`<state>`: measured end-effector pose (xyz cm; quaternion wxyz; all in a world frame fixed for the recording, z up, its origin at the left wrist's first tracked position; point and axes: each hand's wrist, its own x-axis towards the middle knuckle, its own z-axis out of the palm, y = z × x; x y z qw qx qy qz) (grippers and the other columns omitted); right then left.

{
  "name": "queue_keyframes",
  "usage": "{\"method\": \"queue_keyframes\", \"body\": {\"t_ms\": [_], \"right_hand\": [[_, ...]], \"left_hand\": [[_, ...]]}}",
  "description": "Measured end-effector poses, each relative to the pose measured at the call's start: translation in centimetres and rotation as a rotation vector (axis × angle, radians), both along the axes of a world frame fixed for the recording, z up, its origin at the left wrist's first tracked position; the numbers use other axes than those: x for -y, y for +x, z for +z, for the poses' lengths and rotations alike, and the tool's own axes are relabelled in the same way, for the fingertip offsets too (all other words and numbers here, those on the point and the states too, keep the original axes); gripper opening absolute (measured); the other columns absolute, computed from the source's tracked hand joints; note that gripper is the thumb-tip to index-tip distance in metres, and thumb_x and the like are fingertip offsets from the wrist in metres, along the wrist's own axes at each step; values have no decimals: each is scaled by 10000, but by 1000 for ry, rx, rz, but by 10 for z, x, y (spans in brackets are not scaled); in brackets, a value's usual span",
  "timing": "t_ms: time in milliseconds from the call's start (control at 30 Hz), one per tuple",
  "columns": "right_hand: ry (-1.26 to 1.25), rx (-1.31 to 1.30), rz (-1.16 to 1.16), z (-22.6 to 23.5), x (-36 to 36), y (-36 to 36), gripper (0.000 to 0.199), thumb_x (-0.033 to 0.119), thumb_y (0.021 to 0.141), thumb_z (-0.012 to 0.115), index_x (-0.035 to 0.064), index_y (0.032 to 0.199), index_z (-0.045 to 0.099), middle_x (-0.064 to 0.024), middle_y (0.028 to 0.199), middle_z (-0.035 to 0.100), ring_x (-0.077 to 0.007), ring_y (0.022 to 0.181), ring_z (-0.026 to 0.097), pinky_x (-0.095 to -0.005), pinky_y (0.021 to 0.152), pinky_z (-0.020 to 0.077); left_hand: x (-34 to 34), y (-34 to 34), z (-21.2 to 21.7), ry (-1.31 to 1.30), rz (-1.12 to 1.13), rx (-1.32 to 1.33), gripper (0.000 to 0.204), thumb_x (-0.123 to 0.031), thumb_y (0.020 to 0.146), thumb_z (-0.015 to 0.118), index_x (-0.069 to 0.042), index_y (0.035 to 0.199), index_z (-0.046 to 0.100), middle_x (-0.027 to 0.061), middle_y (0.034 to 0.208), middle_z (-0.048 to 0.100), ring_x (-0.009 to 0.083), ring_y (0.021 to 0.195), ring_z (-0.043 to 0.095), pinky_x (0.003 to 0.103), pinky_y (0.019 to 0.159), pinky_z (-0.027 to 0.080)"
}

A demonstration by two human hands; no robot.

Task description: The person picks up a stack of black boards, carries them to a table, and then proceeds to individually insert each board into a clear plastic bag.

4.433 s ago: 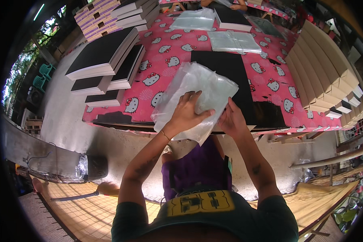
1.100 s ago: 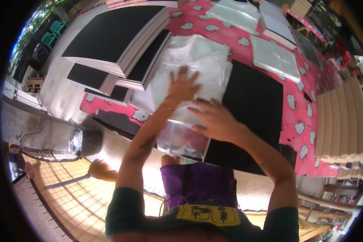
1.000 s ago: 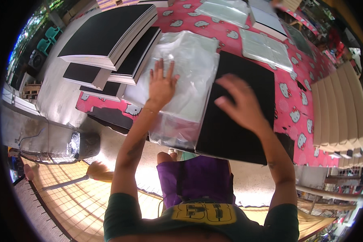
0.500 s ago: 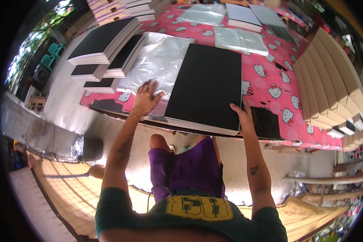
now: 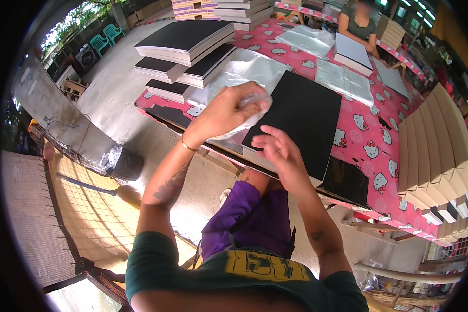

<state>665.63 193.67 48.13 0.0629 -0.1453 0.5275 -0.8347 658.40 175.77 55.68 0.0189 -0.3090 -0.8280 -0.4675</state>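
A thick black-covered book (image 5: 307,114) lies near the front edge of the table, its white page edges facing me. My left hand (image 5: 234,106) is raised beside the book's left edge, fingers pinched on a crumpled, whitish clear plastic bag (image 5: 261,100). Part of that plastic hangs below the hand, mostly hidden by it. Under and behind it lies a pile of clear plastic bags (image 5: 249,67). Over the book's near left corner, my right hand (image 5: 282,153) hovers with its fingers apart and holds nothing.
Black books (image 5: 187,39) stand in uneven stacks to the left. Brown cardboard-wrapped stacks (image 5: 437,151) lean at the right. Farther back are more plastic bags (image 5: 343,80), a white-topped book (image 5: 352,52) and a person (image 5: 359,26). The table has a pink patterned cover (image 5: 369,135).
My left hand has risen off the plastic pile and now grips a plastic bag. My right hand has let go of the book's right edge and moved left over it. The view has shifted.
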Motion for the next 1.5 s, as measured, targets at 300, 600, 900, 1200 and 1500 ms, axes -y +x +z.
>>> {"method": "queue_keyframes", "body": {"t_ms": [300, 600, 900, 1200, 1500], "right_hand": [[-384, 148, -314, -38, -29, -57, 212, 103, 936, 530, 24, 1130, 561, -81, 1060, 630, -176, 926, 623, -348, 831, 515], [-502, 211, -540, -67, -146, -62, 171, 171, 982, 428, 68, 1072, 530, -56, 957, 596, -205, 842, 611, -406, 784, 552], [-566, -6, -401, -29, -199, -13, 765, 676, 886, 371, 28, 1278, 482, -123, 1249, 559, -284, 1097, 567, -452, 890, 485], [-467, 63, -376, -36, -144, 40, 952, 798, 797, 329, 57, 1393, 370, -117, 1365, 470, -308, 1242, 458, -501, 1016, 380], [-383, 88, 4, -35, -131, 35, 1161, 880, 721, 273, -47, 1419, 290, -158, 1389, 443, -281, 1233, 478, -407, 1030, 383]], "left_hand": [[63, -18, -40, 288, 177, 85, 115, -46, 905, 564, -35, 975, 655, -55, 774, 578, 12, 646, 444, 189, 559, 351], [152, -180, -7, 412, 504, 102, 172, -64, 885, 472, 34, 965, 588, 80, 670, 587, 152, 492, 583, 287, 428, 465], [112, -107, -32, 239, 810, -1370, 165, -67, 939, 451, 57, 1047, 466, 242, 1094, 521, 352, 1012, 521, 436, 887, 427], [-44, -32, -60, 170, 201, -139, 304, -142, 874, 618, -24, 1152, 593, 185, 1064, 649, 325, 957, 636, 381, 810, 501], [-129, -28, -23, 276, -831, 462, 540, -167, 866, 635, -27, 1356, 456, 157, 1376, 462, 253, 1350, 346, 331, 1070, 304]]}}
